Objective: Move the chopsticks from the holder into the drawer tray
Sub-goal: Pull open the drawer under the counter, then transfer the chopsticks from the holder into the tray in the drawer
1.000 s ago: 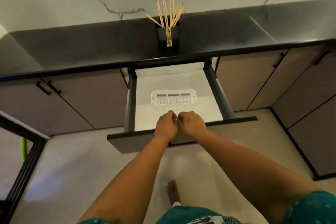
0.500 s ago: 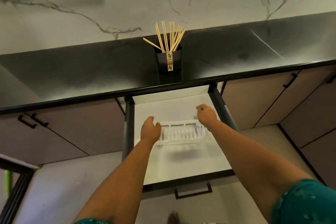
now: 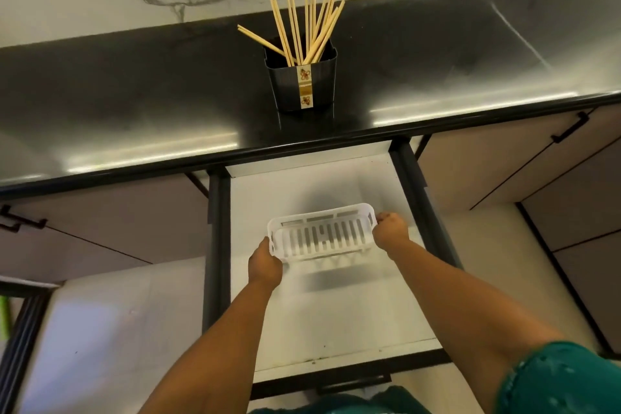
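Several pale wooden chopsticks (image 3: 304,20) stand fanned out in a dark ribbed holder (image 3: 302,84) on the black countertop, right above the open drawer (image 3: 336,306). Inside the drawer a white slotted plastic tray (image 3: 321,233) is tilted, its near side raised off the white drawer floor, with a shadow under it. My left hand (image 3: 264,267) grips the tray's left end. My right hand (image 3: 391,233) grips its right end. The tray holds nothing.
The black countertop (image 3: 134,104) runs the full width, with a marble wall behind. Closed beige cabinet doors with black handles (image 3: 569,129) flank the drawer on both sides. The drawer's dark front edge (image 3: 353,376) is close to my body. Pale floor lies below left.
Both hands left the drawer's front edge, reached into the open drawer and took hold of the white tray by its ends. The tray is lifted and tilted off the drawer floor.
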The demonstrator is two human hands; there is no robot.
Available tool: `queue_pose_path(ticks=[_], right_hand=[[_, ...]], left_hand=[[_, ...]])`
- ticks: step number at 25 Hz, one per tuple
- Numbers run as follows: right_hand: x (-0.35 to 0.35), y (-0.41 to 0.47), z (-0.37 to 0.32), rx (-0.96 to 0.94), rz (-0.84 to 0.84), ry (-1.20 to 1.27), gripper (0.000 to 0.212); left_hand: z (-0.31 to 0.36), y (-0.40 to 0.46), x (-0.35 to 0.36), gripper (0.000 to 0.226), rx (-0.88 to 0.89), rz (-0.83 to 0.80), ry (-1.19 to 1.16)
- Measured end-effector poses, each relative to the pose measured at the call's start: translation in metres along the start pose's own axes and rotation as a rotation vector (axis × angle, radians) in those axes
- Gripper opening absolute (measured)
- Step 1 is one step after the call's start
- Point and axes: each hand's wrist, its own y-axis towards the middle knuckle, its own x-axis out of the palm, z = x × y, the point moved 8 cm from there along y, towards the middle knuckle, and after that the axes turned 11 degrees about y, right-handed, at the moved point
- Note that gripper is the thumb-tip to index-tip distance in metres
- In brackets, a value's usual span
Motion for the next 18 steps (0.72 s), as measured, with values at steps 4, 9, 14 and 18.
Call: queue_pose_path(ticks=[4, 9, 14, 18], right_hand=[[0.001, 0.001, -0.01, -0.011, -0.002, -0.007, 0.034], [-0.025, -0.027, -0.12, -0.59, 0.232, 0.019, 0.019], [-0.048, -0.047, -0.289, -0.9, 0.226, 0.16, 0.028], [-0.06, 0.009, -0.376, -0.672, 0.217, 0.215, 0.042]], left_hand=[[0.012, 0.002, -0.009, 0.051, -0.037, 0.047, 0.083], [0.068, 0.004, -0.045, 0.061, 0.078, 0.295, 0.166], [0.251, 0.002, -0.129, 0.037, 0.515, 0.524, 0.098], [0.357, 0.026, -0.165, 0.016, 0.622, 0.459, 0.014]])
